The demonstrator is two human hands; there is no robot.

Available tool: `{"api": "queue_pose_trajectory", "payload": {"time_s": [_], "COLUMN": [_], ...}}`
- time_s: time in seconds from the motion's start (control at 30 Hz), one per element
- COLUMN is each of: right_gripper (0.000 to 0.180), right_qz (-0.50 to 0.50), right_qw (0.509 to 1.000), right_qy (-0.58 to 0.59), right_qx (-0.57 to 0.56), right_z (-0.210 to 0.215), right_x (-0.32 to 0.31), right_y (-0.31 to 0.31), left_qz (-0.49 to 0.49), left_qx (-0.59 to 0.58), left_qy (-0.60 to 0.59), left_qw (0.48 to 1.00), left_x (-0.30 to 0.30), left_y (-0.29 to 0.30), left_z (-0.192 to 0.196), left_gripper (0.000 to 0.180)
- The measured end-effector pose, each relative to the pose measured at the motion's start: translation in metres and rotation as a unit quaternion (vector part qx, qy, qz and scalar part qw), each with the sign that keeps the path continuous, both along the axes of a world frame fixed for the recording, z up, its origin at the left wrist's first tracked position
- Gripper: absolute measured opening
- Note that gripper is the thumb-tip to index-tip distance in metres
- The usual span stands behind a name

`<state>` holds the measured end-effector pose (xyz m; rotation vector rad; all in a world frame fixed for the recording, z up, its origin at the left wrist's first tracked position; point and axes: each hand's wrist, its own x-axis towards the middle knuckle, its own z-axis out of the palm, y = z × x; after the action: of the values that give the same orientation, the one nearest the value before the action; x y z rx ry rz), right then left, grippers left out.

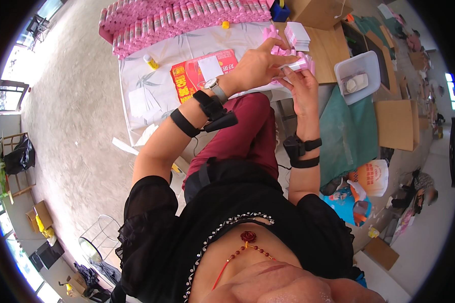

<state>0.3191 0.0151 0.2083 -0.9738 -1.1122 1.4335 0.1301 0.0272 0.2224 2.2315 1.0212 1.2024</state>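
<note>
I am folding a small pink carton (299, 63): left hand (258, 63) and right hand (301, 87) both clamp it above the counter (151, 91). Next, I judge, comes pressing its flap closed.

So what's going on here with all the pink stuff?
A seated person is working a small pink and white packet with both hands over the table edge. The left hand grips it from above, the right hand pinches it from below. Rows of pink packets are stacked at the far side of the table, near a red printed sheet and a clear plastic tub.
</note>
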Motion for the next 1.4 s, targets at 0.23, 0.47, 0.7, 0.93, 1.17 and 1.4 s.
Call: {"api": "queue_pose_trajectory", "payload": {"time_s": [0.23, 0.47, 0.7, 0.93, 1.17, 1.4], "right_gripper": [0.026, 0.024, 0.023, 0.031, 0.03, 0.026], "right_qz": [0.077, 0.116, 0.152, 0.123, 0.126, 0.171], "right_qw": [0.997, 0.99, 0.988, 0.991, 0.987, 0.976], "right_qy": [-0.018, -0.082, -0.026, 0.049, 0.103, 0.138], "right_qx": [-0.012, -0.026, 0.0, -0.004, -0.016, 0.008], "right_z": [-0.002, -0.01, 0.001, 0.024, 0.021, 0.02], "right_x": [0.003, 0.001, -0.004, -0.02, -0.02, -0.017], "right_y": [0.007, 0.015, 0.013, -0.016, -0.025, -0.027], "left_qz": [0.012, 0.033, 0.171, 0.033, 0.054, 0.058], "left_qx": [-0.071, -0.102, -0.035, -0.214, -0.201, -0.193], "left_qy": [0.013, 0.042, -0.012, -0.475, -0.519, -0.551], "left_qw": [0.997, 0.993, 0.985, 0.853, 0.829, 0.81], "left_x": [-0.006, -0.015, -0.022, 0.002, 0.017, 0.022], "left_y": [-0.008, -0.017, -0.037, -0.082, -0.096, -0.103], "left_z": [-0.007, -0.002, 0.014, -0.005, -0.006, 0.003], "left_gripper": [0.054, 0.052, 0.067, 0.048, 0.028, 0.027]}}
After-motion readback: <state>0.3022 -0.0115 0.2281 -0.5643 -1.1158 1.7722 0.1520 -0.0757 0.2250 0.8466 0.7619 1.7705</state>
